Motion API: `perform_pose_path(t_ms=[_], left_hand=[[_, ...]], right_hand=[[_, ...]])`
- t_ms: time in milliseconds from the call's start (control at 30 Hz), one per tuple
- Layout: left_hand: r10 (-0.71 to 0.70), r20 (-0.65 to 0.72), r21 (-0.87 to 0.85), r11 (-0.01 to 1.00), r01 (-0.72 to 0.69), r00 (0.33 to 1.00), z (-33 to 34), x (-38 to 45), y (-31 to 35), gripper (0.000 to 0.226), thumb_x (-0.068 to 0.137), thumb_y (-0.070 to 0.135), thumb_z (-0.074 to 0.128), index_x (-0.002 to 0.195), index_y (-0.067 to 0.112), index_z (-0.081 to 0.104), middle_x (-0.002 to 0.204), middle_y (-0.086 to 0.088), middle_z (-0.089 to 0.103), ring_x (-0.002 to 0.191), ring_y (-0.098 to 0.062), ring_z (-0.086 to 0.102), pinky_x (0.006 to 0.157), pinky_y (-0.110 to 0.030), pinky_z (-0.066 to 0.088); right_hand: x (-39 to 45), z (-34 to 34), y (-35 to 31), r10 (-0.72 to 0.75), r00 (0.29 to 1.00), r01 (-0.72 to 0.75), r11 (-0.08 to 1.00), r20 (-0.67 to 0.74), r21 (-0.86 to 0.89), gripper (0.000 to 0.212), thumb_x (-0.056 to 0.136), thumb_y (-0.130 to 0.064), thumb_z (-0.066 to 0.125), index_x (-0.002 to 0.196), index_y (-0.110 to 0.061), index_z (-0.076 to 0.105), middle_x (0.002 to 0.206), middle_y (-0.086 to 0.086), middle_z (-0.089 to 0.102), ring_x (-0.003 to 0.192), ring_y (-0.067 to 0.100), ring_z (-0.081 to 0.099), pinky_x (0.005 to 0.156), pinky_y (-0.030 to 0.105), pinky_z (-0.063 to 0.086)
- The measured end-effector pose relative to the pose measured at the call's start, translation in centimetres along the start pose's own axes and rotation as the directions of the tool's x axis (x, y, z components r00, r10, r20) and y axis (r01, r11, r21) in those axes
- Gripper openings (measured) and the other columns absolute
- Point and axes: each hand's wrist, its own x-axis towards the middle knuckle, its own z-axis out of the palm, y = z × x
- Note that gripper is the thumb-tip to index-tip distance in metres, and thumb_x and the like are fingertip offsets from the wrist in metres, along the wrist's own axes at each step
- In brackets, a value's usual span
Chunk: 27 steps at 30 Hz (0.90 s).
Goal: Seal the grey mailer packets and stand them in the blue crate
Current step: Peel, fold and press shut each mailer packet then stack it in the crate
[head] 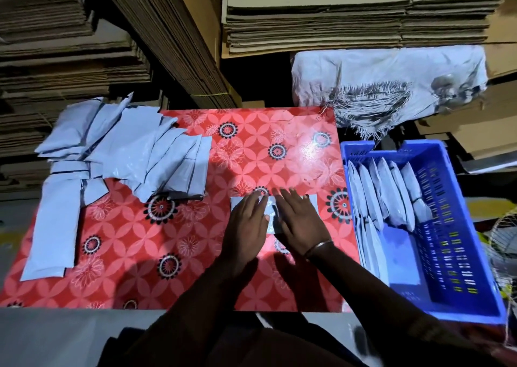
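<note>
Both hands flat on one grey mailer packet [272, 212] at table centre: left hand [247, 221] and right hand [300, 224] side by side, fingers straight, pressing down. Red floral table [173, 240] beneath. Blue crate [458, 226] at 3 o'clock, packets standing inside [389, 196]. Loose mailer pile [120, 154] at 10 o'clock. Thin bangle [319, 247] on right wrist

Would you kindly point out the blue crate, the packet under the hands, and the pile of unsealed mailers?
blue crate [472, 257]: head view, on its slotted right wall.
packet under the hands [311, 203]: head view, on its exposed right corner.
pile of unsealed mailers [120, 154]: head view, on the middle of the heap.
</note>
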Motion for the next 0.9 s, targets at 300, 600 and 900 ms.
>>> perform_pose_path(t_ms=[300,600,900], left_hand=[[-0.182,0.25,0.146,0.978,0.148,0.951,3.0,0.0,-2.7,0.063,0.104,0.04,0.025,0.164,0.034,0.006,0.173,0.003,0.001,0.159,-0.024,-0.001,0.124,-0.055,0.019],[-0.152,0.315,0.13,0.985,0.116,0.937,1.7,-0.3,-1.8,0.058,0.11,0.038,0.016,0.163,0.034,-0.007,0.17,0.004,-0.023,0.156,-0.024,-0.023,0.126,-0.058,0.006],[-0.219,0.317,0.116,0.975,0.191,0.923,1.5,-0.2,-2.0,0.062,0.109,0.05,0.023,0.159,0.045,-0.013,0.169,0.01,-0.023,0.156,-0.016,-0.022,0.126,-0.057,0.0]], right_hand=[[1.5,4.4,0.3,0.105,0.979,-0.096,0.994,0.177,-0.055,0.066,0.1,-0.045,0.022,0.161,-0.021,0.018,0.168,-0.005,0.008,0.156,0.018,-0.001,0.124,0.049,0.007],[1.7,4.9,0.8,0.123,0.976,-0.107,0.989,0.181,-0.1,0.063,0.102,-0.046,0.024,0.161,-0.026,0.015,0.169,-0.008,0.007,0.156,0.016,-0.002,0.122,0.042,-0.002],[1.3,4.4,1.6,0.096,0.969,-0.072,0.991,0.228,-0.108,0.062,0.105,-0.052,0.021,0.161,-0.031,0.005,0.169,-0.01,-0.003,0.155,0.016,-0.013,0.124,0.045,0.001]])
